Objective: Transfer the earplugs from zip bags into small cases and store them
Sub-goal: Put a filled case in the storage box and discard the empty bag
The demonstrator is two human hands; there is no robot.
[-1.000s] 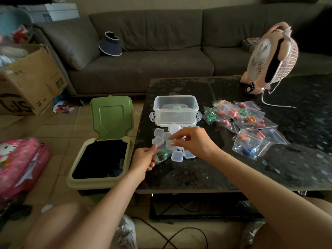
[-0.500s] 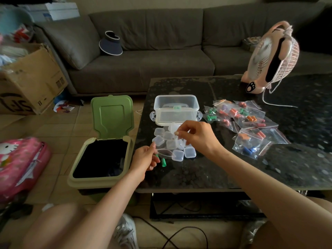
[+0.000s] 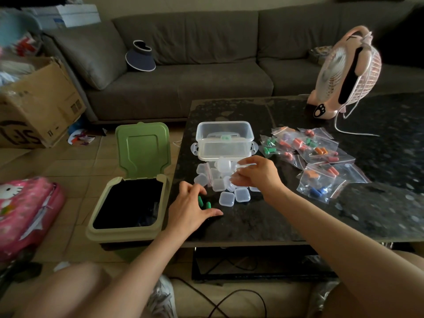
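Note:
Two green earplugs (image 3: pixel 205 203) lie on the dark table (image 3: pixel 263 223) near its left edge. My left hand (image 3: pixel 189 208) hovers over them with fingers spread, thumb and fingertips on either side of them. My right hand (image 3: pixel 255 173) pinches a small clear case (image 3: pixel 223 165) just above a cluster of several small clear cases (image 3: pixel 227 198). An empty zip bag (image 3: pixel 209 174) lies across that cluster. Behind it stands a clear storage box (image 3: pixel 224 140). Several zip bags of coloured earplugs (image 3: pixel 309 146) lie to the right, one more zip bag (image 3: pixel 321 185) nearer me.
An open green bin (image 3: pixel 128 203) stands on the floor against the table's left side. A pink fan (image 3: pixel 346 74) with its cord sits at the table's far right. Beyond are a grey sofa (image 3: pixel 195 83), a cardboard box (image 3: pixel 39 104) and a pink bag (image 3: pixel 25 210).
The green earplugs left the zip bag and now lie on the table. My left hand let the bag go and spread over them. My right hand lifted one small case.

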